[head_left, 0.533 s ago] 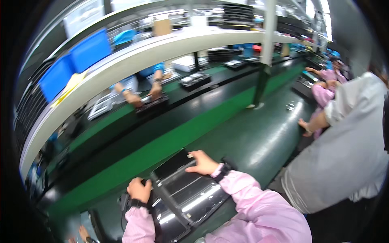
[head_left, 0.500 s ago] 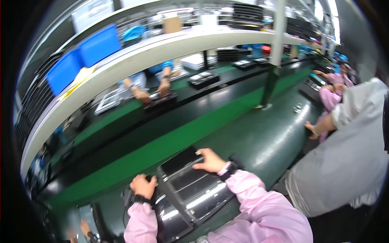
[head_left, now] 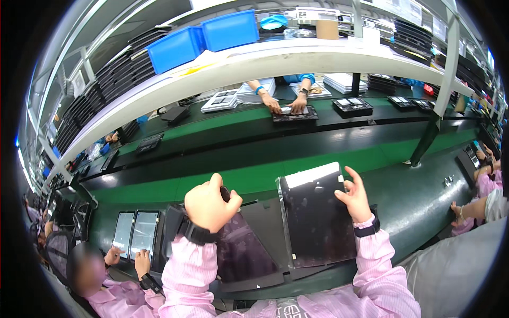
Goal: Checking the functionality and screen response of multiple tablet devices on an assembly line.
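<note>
The left hand point(head_left: 211, 205) covered the top corner of a dark panel point(head_left: 246, 254), and whatever its fingers gripped was hidden behind the fist. At 3 o'clock of it, a bagged panel point(head_left: 318, 212) hid the tray beneath. At 7 o'clock a co-worker's face was blurred. At 12 o'clock, a shelf point(head_left: 238, 66) cut off another worker above the forearms point(head_left: 286, 95).

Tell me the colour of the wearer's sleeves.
Pink with fine stripes, on both sleeves, clearest in the head view.

Glossy dark glass panel point(head_left: 318, 212) in clear shiny plastic film, smooth green belt point(head_left: 249, 177), matt pink cloth sleeves point(head_left: 185, 275).
</note>
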### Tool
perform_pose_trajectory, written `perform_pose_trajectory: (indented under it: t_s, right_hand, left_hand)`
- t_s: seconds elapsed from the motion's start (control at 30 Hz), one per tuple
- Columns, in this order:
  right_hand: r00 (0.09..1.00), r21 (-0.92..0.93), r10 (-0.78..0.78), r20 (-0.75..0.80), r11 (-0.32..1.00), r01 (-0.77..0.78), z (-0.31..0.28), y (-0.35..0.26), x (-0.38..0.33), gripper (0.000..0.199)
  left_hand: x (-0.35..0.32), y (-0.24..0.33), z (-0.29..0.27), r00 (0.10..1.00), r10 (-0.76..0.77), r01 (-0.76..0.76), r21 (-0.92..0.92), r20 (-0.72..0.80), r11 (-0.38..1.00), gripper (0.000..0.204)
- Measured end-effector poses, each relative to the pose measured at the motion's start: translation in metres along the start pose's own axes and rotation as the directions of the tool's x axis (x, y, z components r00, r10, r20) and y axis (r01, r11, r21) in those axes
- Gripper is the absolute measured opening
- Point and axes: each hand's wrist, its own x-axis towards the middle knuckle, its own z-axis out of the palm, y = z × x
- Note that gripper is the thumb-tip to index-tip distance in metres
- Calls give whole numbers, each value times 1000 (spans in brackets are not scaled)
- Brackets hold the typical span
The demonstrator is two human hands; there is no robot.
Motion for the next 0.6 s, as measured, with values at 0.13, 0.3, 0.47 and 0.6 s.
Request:
perform_pose_trajectory:
  t_s: [0.13, 0.3, 0.47, 0.6]
  right_hand:
    - [946, 141, -323, 7, 937, 319, 15, -17, -12, 83]
    - [937, 253, -337, 88, 918, 307, 9, -2, -10, 46]
    - [931, 361, -353, 93, 883, 299, -5, 25, -19, 41]
    - [952, 361, -306, 28, 891, 276, -6, 37, -28, 44]
  left_hand:
    - [-6, 38, -41, 982, 116, -107, 63, -150, 992, 29]
    - [-14, 40, -65, 982, 186, -185, -63, 14, 981, 37]
    - [-32, -13, -104, 996, 54, -46, -108, 72, 993, 17]
    - [-58, -54, -108, 966, -219, 259, -433, 141, 863, 17]
